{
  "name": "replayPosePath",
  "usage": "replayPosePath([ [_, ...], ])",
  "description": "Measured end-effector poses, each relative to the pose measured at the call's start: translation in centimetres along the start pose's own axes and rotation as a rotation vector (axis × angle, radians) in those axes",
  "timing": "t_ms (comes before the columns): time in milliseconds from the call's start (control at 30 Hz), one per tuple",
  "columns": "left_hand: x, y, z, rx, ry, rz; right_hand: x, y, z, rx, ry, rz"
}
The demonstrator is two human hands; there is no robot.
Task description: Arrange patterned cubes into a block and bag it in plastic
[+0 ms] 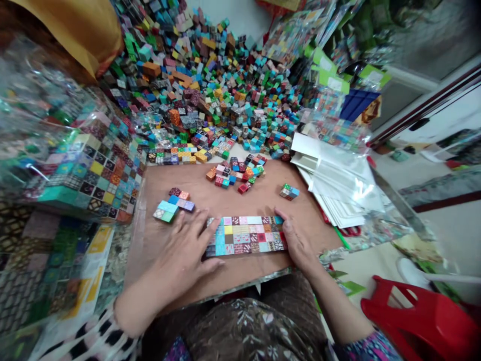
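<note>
A flat rectangular block of small patterned cubes (246,234), several rows deep, lies on the brown board (240,200). My left hand (190,248) rests at its left end, fingers spread, the fingertips touching the block's edge. At the right end my right hand (297,240) presses against the block's side with thumb and fingers, so the block sits between both hands. Left of it, near my left fingertips, are a few loose cubes (173,204). Behind the block is a loose cluster of cubes (236,173), and a small group (289,191) sits to its right.
A large heap of coloured cubes (210,100) fills the back. Plastic-wrapped cube blocks (101,175) stand at the left. White sheets (334,180) in clear plastic lie on the board's right edge. A red stool (424,316) stands at the lower right.
</note>
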State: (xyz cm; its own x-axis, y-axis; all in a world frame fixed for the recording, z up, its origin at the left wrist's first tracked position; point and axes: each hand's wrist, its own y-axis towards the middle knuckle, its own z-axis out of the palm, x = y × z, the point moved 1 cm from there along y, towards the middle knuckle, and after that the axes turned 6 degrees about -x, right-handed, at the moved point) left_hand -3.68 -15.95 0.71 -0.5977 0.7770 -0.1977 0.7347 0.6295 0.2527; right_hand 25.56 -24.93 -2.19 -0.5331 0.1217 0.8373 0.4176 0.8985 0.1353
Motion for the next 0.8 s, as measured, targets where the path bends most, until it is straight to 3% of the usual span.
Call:
replayPosePath([
  [133, 1.4, -1.6, -0.6, 0.003, 0.021, -0.051, -0.7, 1.5, -0.6, -0.173, 0.045, 0.047],
  [300, 2.3, -3.6, -0.6, -0.065, 0.023, -0.100, -1.8, 5.4, -2.9, -0.371, -0.240, -0.040],
  [533, 2.1, -3.9, -0.5, -0.121, 0.058, -0.155, -2.7, 10.7, -3.1, -0.112, -0.464, -0.145],
  [800, 2.5, -3.6, -0.4, -0.189, 0.012, -0.187, 2.0, 9.9, -0.4, 0.194, -0.485, -0.310],
])
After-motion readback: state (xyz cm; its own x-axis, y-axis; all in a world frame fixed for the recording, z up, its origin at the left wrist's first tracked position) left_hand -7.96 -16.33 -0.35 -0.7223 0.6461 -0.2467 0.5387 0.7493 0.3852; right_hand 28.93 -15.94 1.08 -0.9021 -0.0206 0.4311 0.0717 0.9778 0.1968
